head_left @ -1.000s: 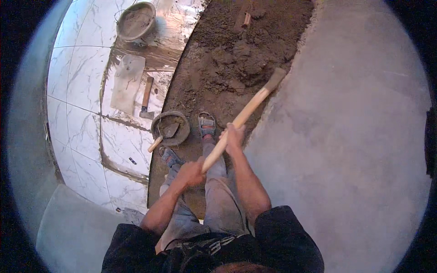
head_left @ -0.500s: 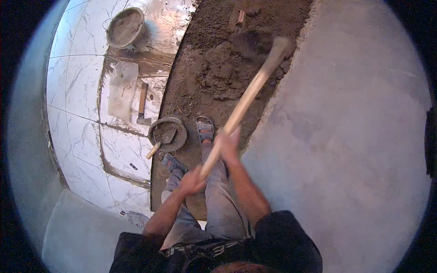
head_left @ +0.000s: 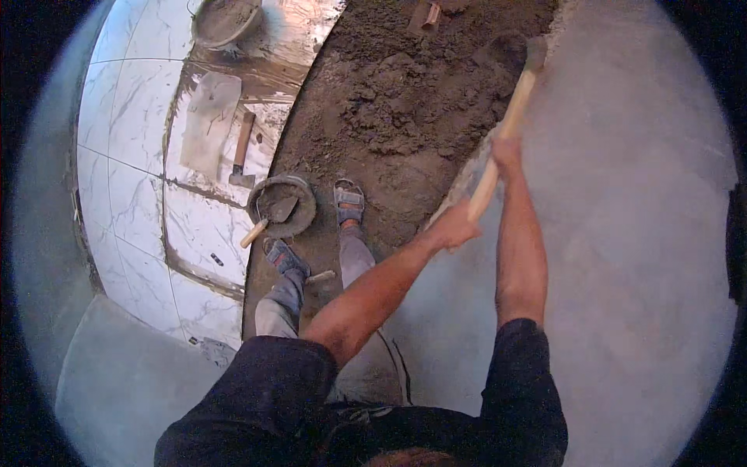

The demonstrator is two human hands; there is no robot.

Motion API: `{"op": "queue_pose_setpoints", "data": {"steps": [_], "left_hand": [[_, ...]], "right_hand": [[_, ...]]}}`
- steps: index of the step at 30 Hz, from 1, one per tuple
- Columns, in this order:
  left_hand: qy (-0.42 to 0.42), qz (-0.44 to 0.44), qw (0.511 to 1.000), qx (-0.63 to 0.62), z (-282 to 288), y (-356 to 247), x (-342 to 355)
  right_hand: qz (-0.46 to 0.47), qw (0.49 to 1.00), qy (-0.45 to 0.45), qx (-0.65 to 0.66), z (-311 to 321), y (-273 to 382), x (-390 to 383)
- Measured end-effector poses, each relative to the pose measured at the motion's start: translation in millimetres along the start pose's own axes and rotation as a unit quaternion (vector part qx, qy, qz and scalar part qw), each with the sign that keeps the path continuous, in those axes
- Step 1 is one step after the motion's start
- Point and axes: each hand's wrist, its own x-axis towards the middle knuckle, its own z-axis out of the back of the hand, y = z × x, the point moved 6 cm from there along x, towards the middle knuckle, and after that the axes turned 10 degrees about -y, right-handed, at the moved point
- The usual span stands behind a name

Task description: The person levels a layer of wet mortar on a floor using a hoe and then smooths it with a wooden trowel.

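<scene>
Head view: left hand (head_left: 455, 227) and right hand (head_left: 507, 154) clench a handle (head_left: 515, 113); near bucket (head_left: 306, 210) holds trowel (head_left: 283, 208), far bucket (head_left: 247, 32) mix (head_left: 222, 17).

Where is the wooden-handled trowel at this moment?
In the head view, the trowel sits left of centre, its blade in the dark bucket beside the sandals, its handle jutting over the rim toward the white tiles.

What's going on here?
Someone grips a long wooden-handled tool in both hands: the right hand closer to its head, the left hand toward the other end. That head, blurred, is at the right-hand edge of the brown soil; whether it touches is unclear. Off to the left, a trowel rests in a basin and a hatchet lies on the tiles.
</scene>
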Motion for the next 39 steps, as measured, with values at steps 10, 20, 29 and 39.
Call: {"op": "queue_pose_setpoints", "data": {"steps": [10,20,29,39], "left_hand": [[0.050,0.181,0.981,0.046,38,55,-123],[0.071,0.194,0.977,0.057,51,61,-196],[0.087,0.177,0.979,0.061,93,126,-329],[0.095,0.188,0.976,0.050,113,137,-418]], "right_hand": [[-0.081,0.985,0.098,0.115,15,46,-179],[-0.107,0.978,0.163,0.075,-9,-1,-242],[-0.127,0.983,0.124,0.053,-13,18,-414],[-0.208,0.958,0.141,0.138,-30,-36,-502]]}}
